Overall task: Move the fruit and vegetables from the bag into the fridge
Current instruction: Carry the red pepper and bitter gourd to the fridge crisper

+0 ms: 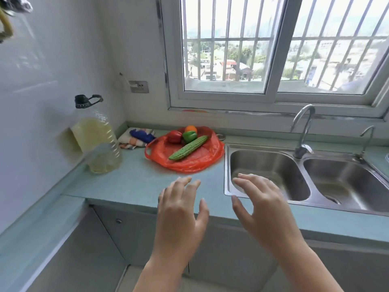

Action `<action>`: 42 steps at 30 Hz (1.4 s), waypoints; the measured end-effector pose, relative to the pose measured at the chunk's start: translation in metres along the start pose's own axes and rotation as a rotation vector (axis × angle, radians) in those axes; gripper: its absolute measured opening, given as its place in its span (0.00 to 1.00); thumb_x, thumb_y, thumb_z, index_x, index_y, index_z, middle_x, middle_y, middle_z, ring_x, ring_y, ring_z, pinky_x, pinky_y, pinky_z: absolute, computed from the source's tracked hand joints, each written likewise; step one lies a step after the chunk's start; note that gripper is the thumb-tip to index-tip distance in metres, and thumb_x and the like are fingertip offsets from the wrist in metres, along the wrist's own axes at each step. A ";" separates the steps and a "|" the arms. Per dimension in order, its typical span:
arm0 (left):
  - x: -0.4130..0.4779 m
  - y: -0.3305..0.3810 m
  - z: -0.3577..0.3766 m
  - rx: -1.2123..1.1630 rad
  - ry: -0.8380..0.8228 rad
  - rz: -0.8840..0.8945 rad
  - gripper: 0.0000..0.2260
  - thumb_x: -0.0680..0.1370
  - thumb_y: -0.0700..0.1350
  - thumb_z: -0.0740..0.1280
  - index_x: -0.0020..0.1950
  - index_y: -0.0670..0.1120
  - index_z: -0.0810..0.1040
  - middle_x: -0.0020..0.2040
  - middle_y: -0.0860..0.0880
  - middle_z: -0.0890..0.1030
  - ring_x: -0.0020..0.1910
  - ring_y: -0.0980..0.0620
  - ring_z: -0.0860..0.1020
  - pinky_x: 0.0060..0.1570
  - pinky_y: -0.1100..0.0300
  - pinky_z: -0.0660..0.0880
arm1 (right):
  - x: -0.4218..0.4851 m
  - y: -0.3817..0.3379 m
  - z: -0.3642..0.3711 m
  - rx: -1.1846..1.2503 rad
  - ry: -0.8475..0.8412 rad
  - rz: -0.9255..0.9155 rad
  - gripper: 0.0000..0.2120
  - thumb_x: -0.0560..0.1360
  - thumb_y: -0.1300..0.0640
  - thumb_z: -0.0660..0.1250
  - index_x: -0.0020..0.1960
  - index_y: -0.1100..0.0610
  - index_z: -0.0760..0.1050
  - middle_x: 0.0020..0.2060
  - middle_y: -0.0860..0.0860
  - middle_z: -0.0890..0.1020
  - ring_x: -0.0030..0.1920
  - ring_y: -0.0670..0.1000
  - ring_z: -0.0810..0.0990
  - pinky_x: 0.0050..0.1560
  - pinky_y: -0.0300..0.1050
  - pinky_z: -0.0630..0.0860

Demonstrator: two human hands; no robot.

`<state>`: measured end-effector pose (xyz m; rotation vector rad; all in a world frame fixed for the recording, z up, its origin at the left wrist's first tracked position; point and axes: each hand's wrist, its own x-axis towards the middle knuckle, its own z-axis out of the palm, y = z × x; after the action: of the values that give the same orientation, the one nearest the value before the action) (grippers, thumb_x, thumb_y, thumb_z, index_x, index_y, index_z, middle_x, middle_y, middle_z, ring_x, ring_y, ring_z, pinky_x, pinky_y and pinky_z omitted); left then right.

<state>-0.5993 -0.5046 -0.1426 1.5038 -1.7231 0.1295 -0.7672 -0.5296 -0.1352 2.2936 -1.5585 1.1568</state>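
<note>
On the desk (130, 182): red bag (195, 163) holding gourd (188, 147), red pepper (174, 136), green pepper (189, 135), orange (191, 129)
Left hand (181, 209): spread, empty
Right hand (261, 205): spread, empty

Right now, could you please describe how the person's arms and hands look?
Both forearms are bare to the frame edge, with no sleeves. The left hand and right hand show no gloves, rings, watch or bracelets; the fingernails look slightly long.
</note>
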 end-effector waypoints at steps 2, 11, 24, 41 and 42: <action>0.022 -0.034 0.005 0.019 0.017 -0.013 0.18 0.72 0.50 0.58 0.58 0.44 0.77 0.56 0.45 0.79 0.55 0.46 0.76 0.58 0.52 0.66 | 0.024 -0.008 0.034 0.002 -0.019 -0.005 0.19 0.71 0.50 0.58 0.52 0.59 0.80 0.49 0.54 0.83 0.50 0.57 0.80 0.51 0.59 0.76; 0.111 -0.164 0.032 0.021 -0.048 -0.077 0.19 0.73 0.50 0.56 0.58 0.43 0.77 0.56 0.45 0.79 0.57 0.45 0.76 0.57 0.48 0.71 | 0.141 -0.049 0.153 0.031 -0.086 -0.038 0.15 0.70 0.53 0.63 0.52 0.59 0.79 0.48 0.53 0.82 0.50 0.56 0.80 0.51 0.55 0.77; 0.179 -0.263 0.106 -0.015 -0.145 -0.137 0.20 0.73 0.50 0.57 0.58 0.43 0.77 0.57 0.44 0.78 0.58 0.44 0.75 0.58 0.48 0.71 | 0.201 0.014 0.270 0.012 -0.213 0.028 0.16 0.67 0.53 0.66 0.52 0.58 0.80 0.49 0.53 0.82 0.51 0.57 0.80 0.51 0.60 0.76; 0.299 -0.355 0.268 0.099 -0.430 -0.165 0.17 0.72 0.46 0.65 0.59 0.43 0.77 0.60 0.43 0.77 0.60 0.43 0.74 0.59 0.49 0.69 | 0.291 0.155 0.403 -0.010 -0.501 0.058 0.17 0.65 0.56 0.74 0.53 0.58 0.79 0.48 0.53 0.82 0.51 0.58 0.80 0.49 0.59 0.77; 0.303 -0.358 0.275 0.097 -0.446 -0.170 0.18 0.72 0.45 0.65 0.60 0.43 0.77 0.61 0.43 0.77 0.61 0.43 0.73 0.60 0.48 0.68 | 0.293 0.160 0.408 -0.015 -0.515 0.045 0.18 0.63 0.56 0.75 0.52 0.58 0.79 0.47 0.53 0.82 0.50 0.58 0.80 0.47 0.58 0.78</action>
<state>-0.4121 -0.9952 -0.2837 1.8457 -1.9398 -0.2314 -0.6425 -1.0227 -0.2737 2.7022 -1.7665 0.5753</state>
